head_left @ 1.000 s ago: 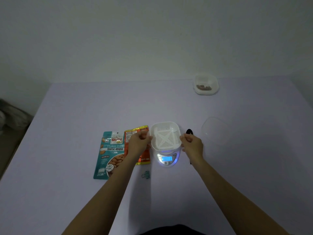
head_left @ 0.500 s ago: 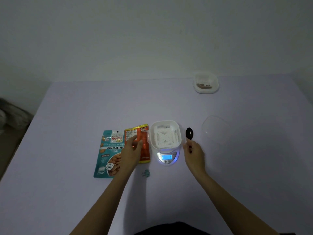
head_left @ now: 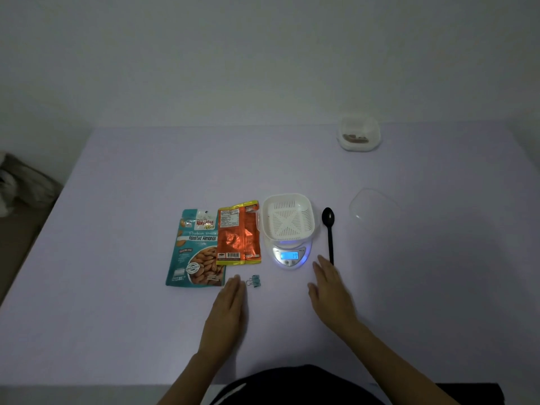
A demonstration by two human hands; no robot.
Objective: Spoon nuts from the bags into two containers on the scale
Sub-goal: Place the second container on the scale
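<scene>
Centre frame: tub (head_left: 287, 219) sat on the scale (head_left: 288, 255), display lit blue. Inside it only a white slotted insert showed. Upper right, a second tub (head_left: 360, 137) held a few brown nuts. Spoon (head_left: 329, 232) lay just right of the scale, clear lid (head_left: 374, 209) further right. Teal bag (head_left: 197, 249) and orange bag (head_left: 239, 233) lay flat left of the scale. Left hand (head_left: 229, 305) and right hand (head_left: 328, 290) were both flat, fingers straight and together, gripping nothing.

From here the crinkled orange foil bag (head_left: 238, 232) shines glossy beside the smoother teal printed-film almond pouch (head_left: 197, 249), the square white slotted container (head_left: 287, 219) and slim black spoon (head_left: 328, 226) look smooth plastic, the clear lid (head_left: 374, 209) see-through plastic, the pale-lilac table (head_left: 146, 185) matt.
</scene>
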